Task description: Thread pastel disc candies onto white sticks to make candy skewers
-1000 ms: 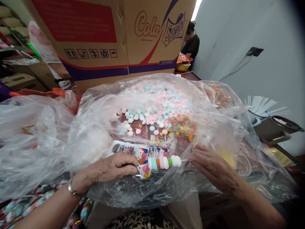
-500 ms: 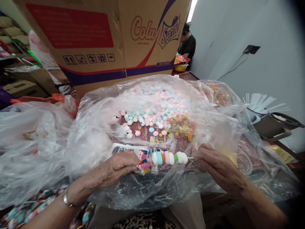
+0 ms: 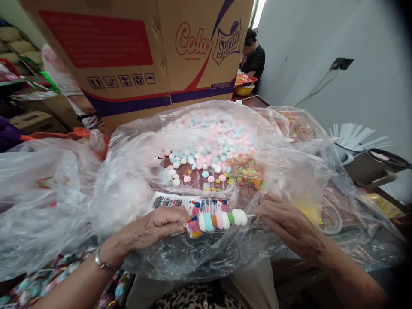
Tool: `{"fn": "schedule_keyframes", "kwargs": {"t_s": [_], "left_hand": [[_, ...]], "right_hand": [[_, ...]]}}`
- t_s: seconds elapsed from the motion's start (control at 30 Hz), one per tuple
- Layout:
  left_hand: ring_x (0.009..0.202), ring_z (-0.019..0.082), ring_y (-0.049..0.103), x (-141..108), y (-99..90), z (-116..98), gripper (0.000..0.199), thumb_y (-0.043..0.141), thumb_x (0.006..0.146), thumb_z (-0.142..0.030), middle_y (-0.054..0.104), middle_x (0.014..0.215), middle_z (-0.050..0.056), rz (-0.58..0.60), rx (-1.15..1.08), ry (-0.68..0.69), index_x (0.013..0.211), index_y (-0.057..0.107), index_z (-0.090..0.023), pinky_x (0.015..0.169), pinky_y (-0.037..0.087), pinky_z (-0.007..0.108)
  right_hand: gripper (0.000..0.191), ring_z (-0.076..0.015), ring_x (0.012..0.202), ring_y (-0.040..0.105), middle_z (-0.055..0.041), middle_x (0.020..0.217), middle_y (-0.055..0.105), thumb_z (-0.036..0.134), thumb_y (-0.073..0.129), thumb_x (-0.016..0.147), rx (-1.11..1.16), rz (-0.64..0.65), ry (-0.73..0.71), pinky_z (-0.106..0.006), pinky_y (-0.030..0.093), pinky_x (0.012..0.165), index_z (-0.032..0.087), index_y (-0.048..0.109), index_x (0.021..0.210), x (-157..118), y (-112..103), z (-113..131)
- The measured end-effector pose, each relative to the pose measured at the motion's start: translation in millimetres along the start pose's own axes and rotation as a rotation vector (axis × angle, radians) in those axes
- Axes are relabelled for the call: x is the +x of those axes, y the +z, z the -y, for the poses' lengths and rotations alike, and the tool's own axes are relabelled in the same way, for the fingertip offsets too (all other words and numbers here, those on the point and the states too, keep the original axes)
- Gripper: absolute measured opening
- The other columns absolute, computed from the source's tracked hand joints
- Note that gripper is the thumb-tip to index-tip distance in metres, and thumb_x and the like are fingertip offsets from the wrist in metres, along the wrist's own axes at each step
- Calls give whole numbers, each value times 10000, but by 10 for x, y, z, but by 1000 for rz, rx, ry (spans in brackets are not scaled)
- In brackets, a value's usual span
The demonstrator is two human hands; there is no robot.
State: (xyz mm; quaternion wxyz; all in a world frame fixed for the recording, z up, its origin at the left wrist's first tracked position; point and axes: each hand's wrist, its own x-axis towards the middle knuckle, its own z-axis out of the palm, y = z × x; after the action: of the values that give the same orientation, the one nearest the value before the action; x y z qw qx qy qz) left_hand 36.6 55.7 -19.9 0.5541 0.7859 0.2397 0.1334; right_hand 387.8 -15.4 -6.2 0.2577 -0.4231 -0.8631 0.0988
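Note:
My left hand point(image 3: 157, 225) is closed, its fingers pinching a small printed plastic wrapper point(image 3: 193, 227) with red, blue and yellow shapes. My right hand point(image 3: 285, 219) pinches the thin white stick of a candy skewer point(image 3: 222, 219), threaded with white, blue, orange, pink and green pieces. The skewer lies level between both hands, its left end at the wrapper's edge; whether the tip is inside I cannot tell. Just behind lies a stack of similar printed wrappers point(image 3: 175, 200). Beyond it, round pastel candies point(image 3: 209, 161) and small ring-shaped candies point(image 3: 246, 169) lie in heaps.
Clear plastic sheeting point(image 3: 122, 197) bunches around the candies and hangs over the front edge. A big cardboard box point(image 3: 128, 86) stands behind. At right, a dark pitcher point(image 3: 367, 169) sits beside white strips point(image 3: 354, 139). Another person point(image 3: 254, 56) sits far back. Wrapped candies point(image 3: 38, 279) lie lower left.
The candy skewer and my right hand have shifted left, bringing the skewer's end closer to my left hand and the wrapper. The skewer now tilts slightly, its right end higher.

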Motion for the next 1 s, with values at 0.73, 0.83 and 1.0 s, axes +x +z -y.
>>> {"fn": "schedule_keyframes", "kwargs": {"t_s": [0.73, 0.83, 1.0], "left_hand": [[844, 190, 592, 8, -70, 32, 360, 588, 933, -486, 686, 914, 45, 19, -120, -72, 901, 742, -162, 804, 476, 288], [853, 192, 601, 9, -69, 45, 378, 564, 949, -494, 694, 931, 48, -1, -93, -49, 910, 734, -159, 805, 479, 288], [875, 184, 598, 27, -78, -26, 387, 493, 998, -470, 685, 955, 59, -26, 104, 42, 972, 722, -159, 823, 460, 283]], "right_hand": [[235, -196, 820, 525, -44, 854, 651, 209, 373, 1048, -3, -27, -111, -339, 408, 757, 210, 608, 1036, -10, 48, -27], [230, -194, 807, 524, -43, 833, 643, 175, 386, 1031, -48, -59, -131, -337, 403, 743, 205, 604, 1099, -16, 37, 3], [231, -184, 756, 532, -31, 786, 638, 149, 393, 1015, -93, -79, -133, -333, 411, 724, 210, 616, 1026, -4, 68, 25]]}}
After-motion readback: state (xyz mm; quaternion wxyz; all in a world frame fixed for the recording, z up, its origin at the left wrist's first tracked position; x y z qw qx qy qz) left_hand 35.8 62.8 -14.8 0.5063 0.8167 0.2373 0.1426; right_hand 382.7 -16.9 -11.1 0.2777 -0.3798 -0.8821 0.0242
